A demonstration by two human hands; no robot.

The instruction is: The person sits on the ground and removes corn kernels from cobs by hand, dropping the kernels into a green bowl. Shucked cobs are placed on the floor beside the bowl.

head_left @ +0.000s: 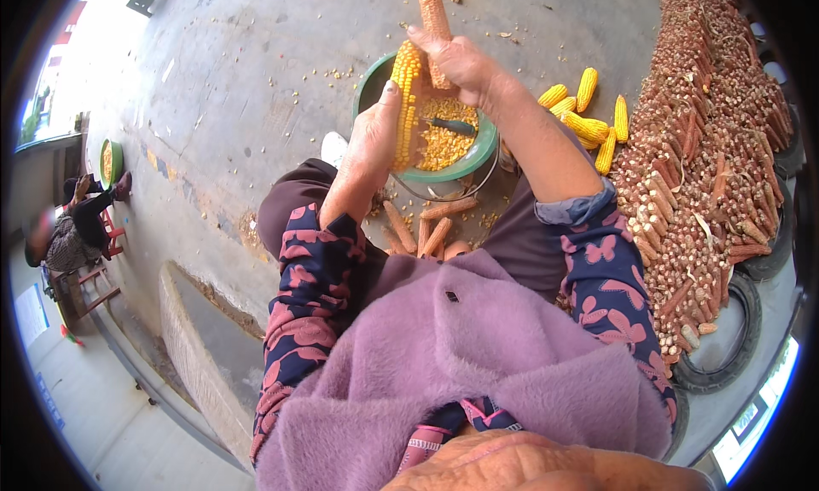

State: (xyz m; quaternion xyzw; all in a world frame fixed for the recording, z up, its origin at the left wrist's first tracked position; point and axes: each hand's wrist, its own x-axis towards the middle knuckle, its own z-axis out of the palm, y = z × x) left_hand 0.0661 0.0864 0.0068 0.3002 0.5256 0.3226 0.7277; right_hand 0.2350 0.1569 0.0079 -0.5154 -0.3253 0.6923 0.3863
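My left hand (pixel 374 132) grips a yellow corn cob (pixel 404 107) with kernels on it, its thumb along the near side. In my right hand (pixel 467 65) is a bare, stripped corn cob (pixel 435 17), held slanted close beside the yellow one. Both hands are above a green bucket (pixel 489 142) with a wire handle. Loose kernels (pixel 448 155) lie inside it, and a tool with a dark green handle (pixel 454 126) rests on them. The tool's far end is partly hidden by the left hand's cob.
Several yellow cobs (pixel 585 126) lie right of the bucket, before a tall stack of stripped cobs (pixel 704 158) edged by tires (pixel 720 337). More stripped cobs (pixel 435 232) lie between my legs. At left a seated person (pixel 70 235) is near a green basin (pixel 110 161).
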